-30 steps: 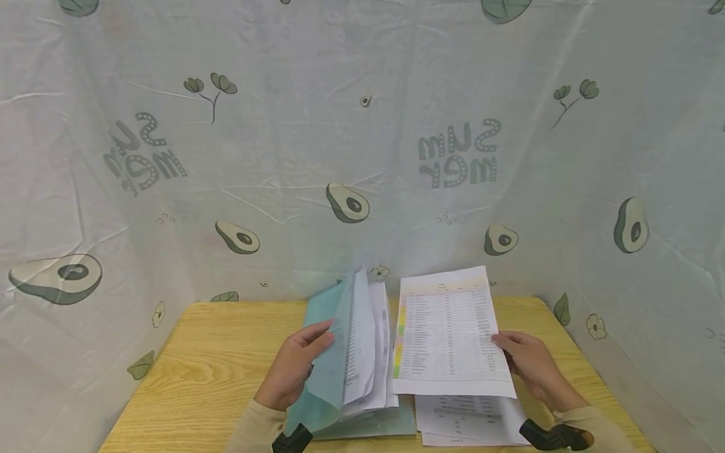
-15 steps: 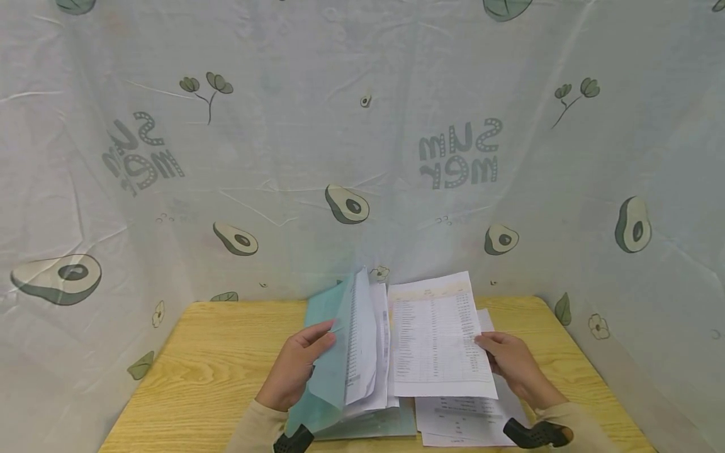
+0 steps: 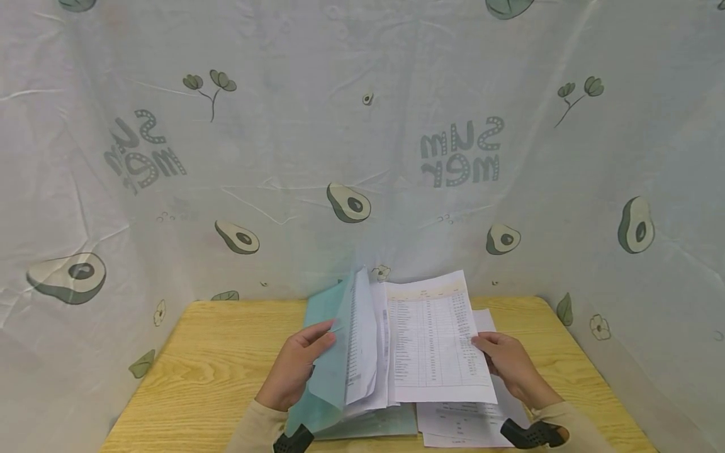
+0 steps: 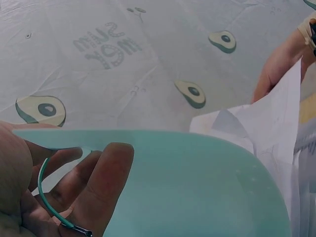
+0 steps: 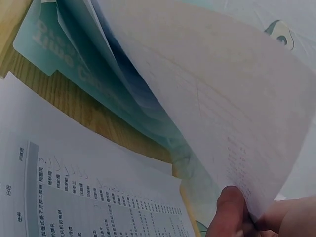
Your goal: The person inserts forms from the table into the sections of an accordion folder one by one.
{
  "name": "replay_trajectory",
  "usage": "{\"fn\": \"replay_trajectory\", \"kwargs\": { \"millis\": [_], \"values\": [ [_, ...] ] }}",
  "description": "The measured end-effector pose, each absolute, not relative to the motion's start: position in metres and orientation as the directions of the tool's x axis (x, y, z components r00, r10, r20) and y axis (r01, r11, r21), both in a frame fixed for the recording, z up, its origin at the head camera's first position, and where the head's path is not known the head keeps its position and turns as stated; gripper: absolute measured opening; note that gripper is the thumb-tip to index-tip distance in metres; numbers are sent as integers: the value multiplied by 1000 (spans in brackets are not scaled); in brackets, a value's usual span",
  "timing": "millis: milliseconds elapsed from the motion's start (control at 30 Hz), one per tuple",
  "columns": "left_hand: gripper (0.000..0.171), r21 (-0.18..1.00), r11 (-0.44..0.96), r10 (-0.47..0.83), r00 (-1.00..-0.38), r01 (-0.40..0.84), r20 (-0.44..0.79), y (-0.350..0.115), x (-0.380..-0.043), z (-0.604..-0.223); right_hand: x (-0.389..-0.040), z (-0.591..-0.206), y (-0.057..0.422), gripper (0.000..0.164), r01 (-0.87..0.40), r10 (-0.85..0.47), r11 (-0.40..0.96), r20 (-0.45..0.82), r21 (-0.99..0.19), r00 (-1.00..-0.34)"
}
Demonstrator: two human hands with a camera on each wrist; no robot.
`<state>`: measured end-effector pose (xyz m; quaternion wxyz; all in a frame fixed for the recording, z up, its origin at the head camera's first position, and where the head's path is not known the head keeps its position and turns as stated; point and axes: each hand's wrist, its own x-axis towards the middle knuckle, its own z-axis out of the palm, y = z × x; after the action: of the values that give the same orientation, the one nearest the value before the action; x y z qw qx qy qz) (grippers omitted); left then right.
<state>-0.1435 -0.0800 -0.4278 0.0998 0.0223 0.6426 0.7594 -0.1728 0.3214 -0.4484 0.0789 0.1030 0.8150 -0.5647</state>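
Note:
A teal plastic folder [image 3: 325,371] stands partly open on the table, several printed sheets [image 3: 365,352] fanned inside it. My left hand [image 3: 294,365] pinches the raised cover's edge; in the left wrist view the thumb and fingers [image 4: 106,182] lie on either side of it. My right hand [image 3: 512,365] pinches the right edge of a printed sheet of paper [image 3: 436,352] with a table of rows. The sheet's left edge is at the folder's papers. Seen from the right wrist, its back [image 5: 222,89] faces the camera, the thumb [image 5: 229,212] on its lower corner.
Beneath the held sheet, a small pile of printed papers [image 3: 464,425] lies on the wooden table [image 3: 226,352], right of the folder. A light curtain [image 3: 283,145] with avocado prints hangs behind and at both sides.
My right hand has carried the sheet leftward, up to the papers in the folder, uncovering more of the pile on the right. My left hand has stayed on the folder's cover.

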Motion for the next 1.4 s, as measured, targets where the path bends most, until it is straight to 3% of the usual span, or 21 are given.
{"fn": "replay_trajectory", "kwargs": {
  "millis": [1400],
  "values": [
    [54,987,-114,166,-982,-112,-92,-82,-140,-427,-179,-435,326,46,215,9,433,-234,-875,-972]
  ]
}}
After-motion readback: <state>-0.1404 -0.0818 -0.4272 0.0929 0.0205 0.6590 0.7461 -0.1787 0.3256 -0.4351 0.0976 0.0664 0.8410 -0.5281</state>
